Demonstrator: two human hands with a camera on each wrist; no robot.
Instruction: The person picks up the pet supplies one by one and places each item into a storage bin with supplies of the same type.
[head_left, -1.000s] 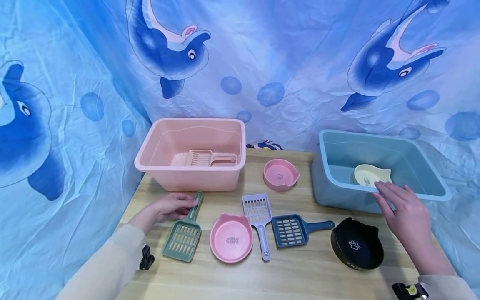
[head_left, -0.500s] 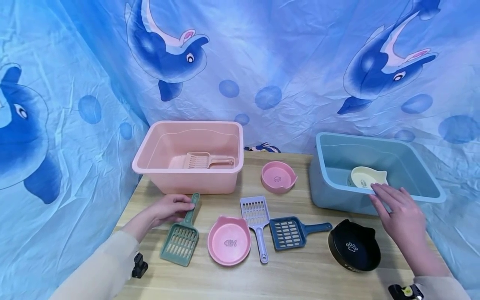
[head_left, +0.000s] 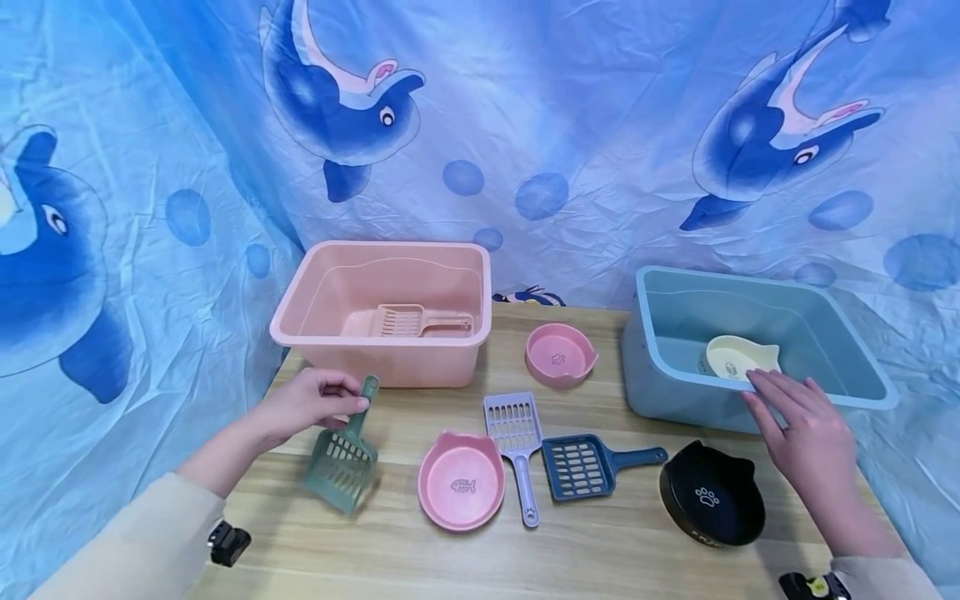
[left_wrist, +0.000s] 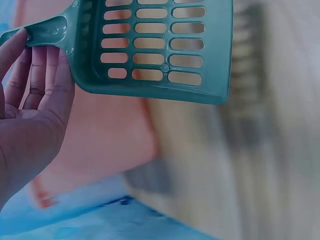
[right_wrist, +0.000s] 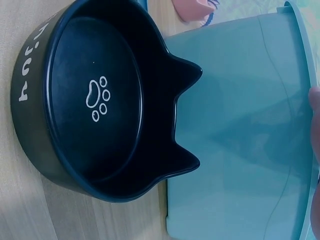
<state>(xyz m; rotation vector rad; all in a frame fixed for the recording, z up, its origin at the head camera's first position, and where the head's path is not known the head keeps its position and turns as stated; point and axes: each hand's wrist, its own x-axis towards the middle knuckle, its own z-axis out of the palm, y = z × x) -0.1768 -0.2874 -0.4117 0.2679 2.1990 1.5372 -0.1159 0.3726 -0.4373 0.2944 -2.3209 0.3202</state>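
My left hand (head_left: 303,408) holds a green litter scoop (head_left: 357,437) by its handle, thumb on one side and fingers on the other. The slotted scoop tilts down, lifted off the wooden table in front of the pink litter box (head_left: 390,363). In the left wrist view the slotted pan of the scoop (left_wrist: 216,65) fills the top. On the right, fingers of my right hand (head_left: 813,437) rest extended over the front rim of the blue litter box (head_left: 686,392). Inside that box lies a cream cat-shaped bowl (head_left: 727,354), partly hidden by the rim and hand.
A pink scoop (head_left: 447,322) lies in the pink box. On the table are a pink fish-print bowl (head_left: 461,479), a smaller-looking pink bowl (head_left: 558,354), a lilac scoop (head_left: 525,487), a navy scoop (head_left: 609,458) and a black cat-eared bowl (head_left: 708,496). A curtain (head_left: 480,100) hangs behind.
My left hand has raised the green scoop off the table and moved it left, tilting it. My right hand has stayed at the blue box's rim.
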